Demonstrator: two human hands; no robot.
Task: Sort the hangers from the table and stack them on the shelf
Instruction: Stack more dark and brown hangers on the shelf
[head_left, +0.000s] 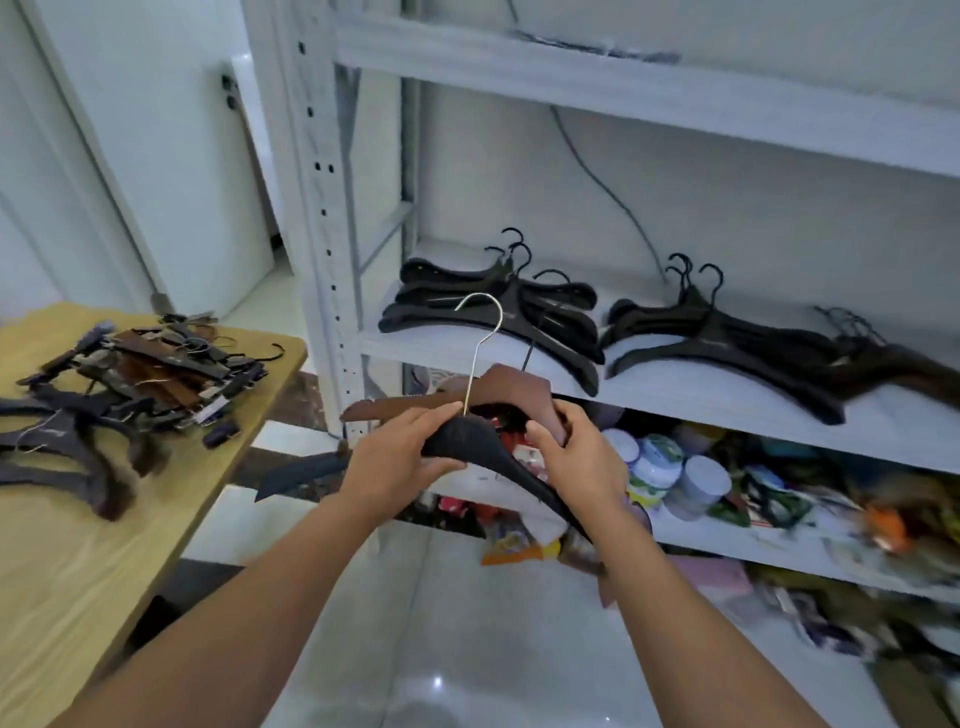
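White shelf (675, 400) carries black hanger stacks (493, 317) and blurred brown hangers (904, 364), cut off at the right. The desk (78, 571) bears a jumbled hanger pile (130, 374). Before the shelf, the left grip (395, 457) pinches a black hanger (467, 441). The right grip (576, 452) curls round a half-hidden brown hanger (519, 387). Jar (654, 462) labels are unreadable.

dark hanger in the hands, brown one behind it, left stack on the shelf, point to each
dark hanger (467, 441), head view, middle body
brown hanger (519, 387), head view, top centre
left shelf stack (441, 306), head view, left arms
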